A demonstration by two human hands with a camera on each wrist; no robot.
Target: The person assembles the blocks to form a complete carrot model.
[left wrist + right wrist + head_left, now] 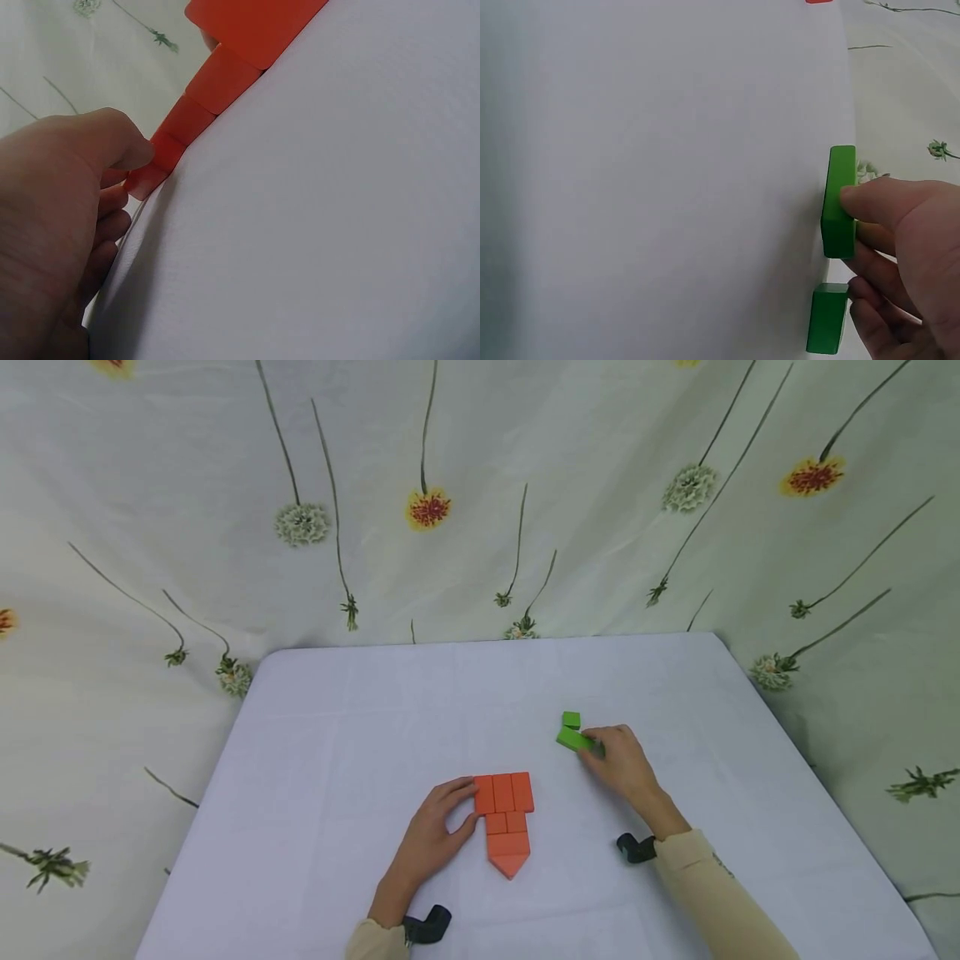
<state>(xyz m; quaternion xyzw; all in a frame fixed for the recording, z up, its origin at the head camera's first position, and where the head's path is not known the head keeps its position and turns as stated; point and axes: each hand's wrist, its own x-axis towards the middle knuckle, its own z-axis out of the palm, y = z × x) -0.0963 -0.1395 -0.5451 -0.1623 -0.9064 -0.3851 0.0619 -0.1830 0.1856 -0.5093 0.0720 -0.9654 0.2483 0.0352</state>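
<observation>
One green block (572, 738) is pinched in your right hand (621, 764), just beside a green cube (572, 720) on the tabletop (375, 727); your left hand (429, 828) touches orange blocks (503, 793), whether gripping, I cannot tell.
</observation>
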